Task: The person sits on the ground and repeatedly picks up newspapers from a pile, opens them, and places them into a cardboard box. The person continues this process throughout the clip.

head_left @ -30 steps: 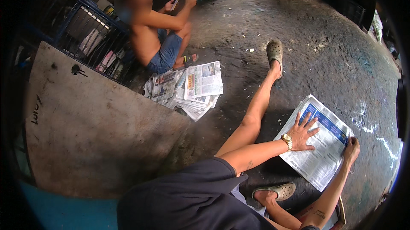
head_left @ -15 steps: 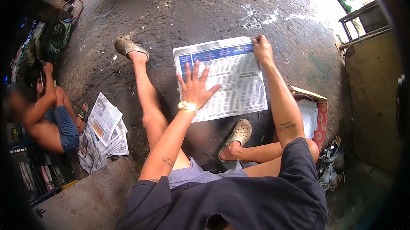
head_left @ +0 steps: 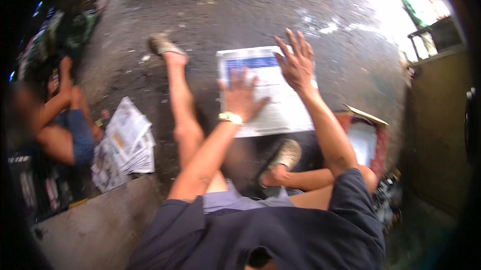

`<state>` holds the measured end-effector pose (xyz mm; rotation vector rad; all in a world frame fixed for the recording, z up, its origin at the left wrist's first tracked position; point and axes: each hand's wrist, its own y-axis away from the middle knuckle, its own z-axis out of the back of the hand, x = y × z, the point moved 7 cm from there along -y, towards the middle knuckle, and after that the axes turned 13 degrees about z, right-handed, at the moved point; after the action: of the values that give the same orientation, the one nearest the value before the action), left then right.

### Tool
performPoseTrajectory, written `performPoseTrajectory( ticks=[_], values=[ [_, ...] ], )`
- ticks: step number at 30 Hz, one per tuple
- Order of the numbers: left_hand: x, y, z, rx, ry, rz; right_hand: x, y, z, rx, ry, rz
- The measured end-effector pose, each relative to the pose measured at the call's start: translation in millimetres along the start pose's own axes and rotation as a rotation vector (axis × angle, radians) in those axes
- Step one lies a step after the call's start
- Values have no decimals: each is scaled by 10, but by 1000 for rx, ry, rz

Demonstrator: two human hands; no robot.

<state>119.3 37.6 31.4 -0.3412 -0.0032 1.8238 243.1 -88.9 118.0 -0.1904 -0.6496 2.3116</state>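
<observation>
One newspaper [head_left: 278, 114] is overlapped near its left edge by the left hand [head_left: 241, 98], top-right corner by the right hand [head_left: 297, 67], fingers apart.

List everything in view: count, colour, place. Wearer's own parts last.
Rectangular printed newspaper: one sheet or stack, white with blue band, floor ahead
Loose newspaper pile: one, sheets uncountable, white-grey, floor left
Open red-sided box: one, red, right, white contents inside
Crumpled shiny heap: one, black-silver, lower right
Flat upright panel: one, olive-brown, far right
Flat board: one, grey-brown, lower left
Rough floor: one, dark grey, throughout
Co-worker: one, blue shorts, far left
Metal-look wristwatch: one, gold, left wrist
Clogs: two, beige, on feet
Short-sleeved shirt: one, dark, bottom
Left hand: one, spread on newspaper
Right hand: one, open at newspaper's right edge, contact unclear
</observation>
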Motion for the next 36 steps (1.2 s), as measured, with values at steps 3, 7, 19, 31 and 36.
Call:
performPoseTrajectory(
  ticks=[3,7,19,31,36],
  values=[
    [-117,-16,42,103,-5,33,-230,363,-473,291,-22,-183],
    [-86,47,48,179,-35,60,-433,515,-611,331,9,-244],
    [930,38,86,150,768,525,-1224,1931,-306,408,-806,-932],
    [668,438,-142,482,1063,609,-998,2263,96,356,-811,-872],
    [540,804,312,537,500,418,-452,1937,125,705,-454,-397]
  ],
)
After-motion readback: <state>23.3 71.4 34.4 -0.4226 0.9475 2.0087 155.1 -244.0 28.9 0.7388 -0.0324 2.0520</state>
